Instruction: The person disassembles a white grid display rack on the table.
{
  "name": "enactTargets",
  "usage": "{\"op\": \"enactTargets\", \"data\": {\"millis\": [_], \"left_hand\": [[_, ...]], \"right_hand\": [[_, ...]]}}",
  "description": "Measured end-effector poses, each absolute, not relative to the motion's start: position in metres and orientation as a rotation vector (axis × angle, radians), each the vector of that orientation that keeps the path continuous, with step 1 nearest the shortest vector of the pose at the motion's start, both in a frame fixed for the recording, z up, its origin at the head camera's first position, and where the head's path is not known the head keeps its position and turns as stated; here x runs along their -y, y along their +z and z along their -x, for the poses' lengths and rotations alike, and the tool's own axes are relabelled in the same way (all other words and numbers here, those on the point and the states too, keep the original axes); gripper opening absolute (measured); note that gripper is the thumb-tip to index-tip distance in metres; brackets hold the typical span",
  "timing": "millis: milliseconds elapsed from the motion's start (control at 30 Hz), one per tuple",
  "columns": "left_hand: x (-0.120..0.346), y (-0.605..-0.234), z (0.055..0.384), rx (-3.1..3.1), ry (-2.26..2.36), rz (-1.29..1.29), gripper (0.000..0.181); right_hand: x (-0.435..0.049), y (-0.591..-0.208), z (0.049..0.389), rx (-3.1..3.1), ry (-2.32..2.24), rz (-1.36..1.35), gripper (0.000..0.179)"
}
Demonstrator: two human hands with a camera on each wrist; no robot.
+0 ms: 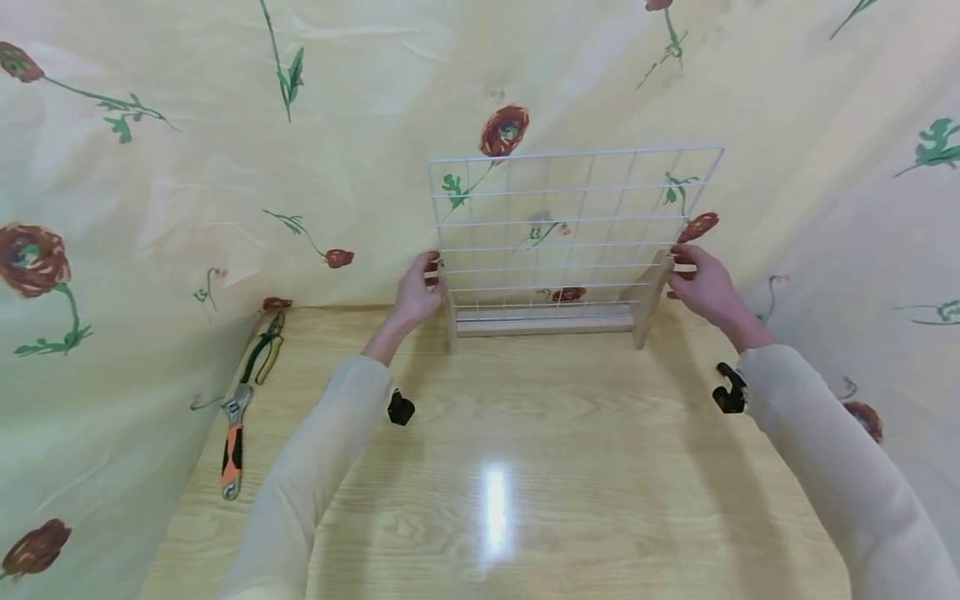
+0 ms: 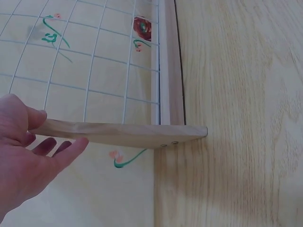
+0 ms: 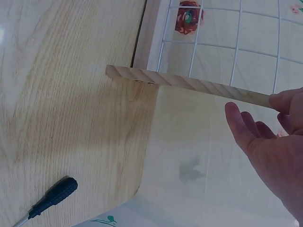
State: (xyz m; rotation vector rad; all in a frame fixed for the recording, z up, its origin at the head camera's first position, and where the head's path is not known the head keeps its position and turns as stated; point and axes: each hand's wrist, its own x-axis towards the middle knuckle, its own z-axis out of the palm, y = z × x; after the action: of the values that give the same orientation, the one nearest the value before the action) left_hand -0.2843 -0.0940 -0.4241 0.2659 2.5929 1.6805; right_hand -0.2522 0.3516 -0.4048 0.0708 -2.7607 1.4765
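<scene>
A white wire grid panel (image 1: pixel 551 221) stands in a light wooden stand near the wall at the back. Its upper edge leans toward the wall. Two wooden side pieces, a left one (image 1: pixel 451 321) and a right one (image 1: pixel 643 321), are joined low down by a wooden crossbar (image 1: pixel 543 327). My left hand (image 1: pixel 420 292) holds the upper end of the left side piece, thumb on the inner side and fingers outside. On the opposite side, my right hand (image 1: pixel 705 287) pinches the top of the right side piece. Screw heads (image 2: pixel 175 142) show low on the left piece.
Pliers (image 1: pixel 264 348) and an adjustable wrench (image 1: pixel 235 433) with an orange and black handle lie along the left edge. A black-handled screwdriver (image 3: pixel 54 193) lies to the right, seen in the right wrist view. Flower-printed sheeting (image 1: pixel 360 192) covers the walls around the wood-grain surface (image 1: pixel 585 467).
</scene>
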Motion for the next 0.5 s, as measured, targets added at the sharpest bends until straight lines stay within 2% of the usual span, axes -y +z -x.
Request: {"op": "enactTargets", "data": {"millis": [500], "left_hand": [[0.0924, -0.4312, 0.2927, -2.686, 1.561, -0.255, 0.053]], "right_hand": [[-0.3498, -0.4115, 0.261, 2.738, 1.598, -0.107, 0.056]]}}
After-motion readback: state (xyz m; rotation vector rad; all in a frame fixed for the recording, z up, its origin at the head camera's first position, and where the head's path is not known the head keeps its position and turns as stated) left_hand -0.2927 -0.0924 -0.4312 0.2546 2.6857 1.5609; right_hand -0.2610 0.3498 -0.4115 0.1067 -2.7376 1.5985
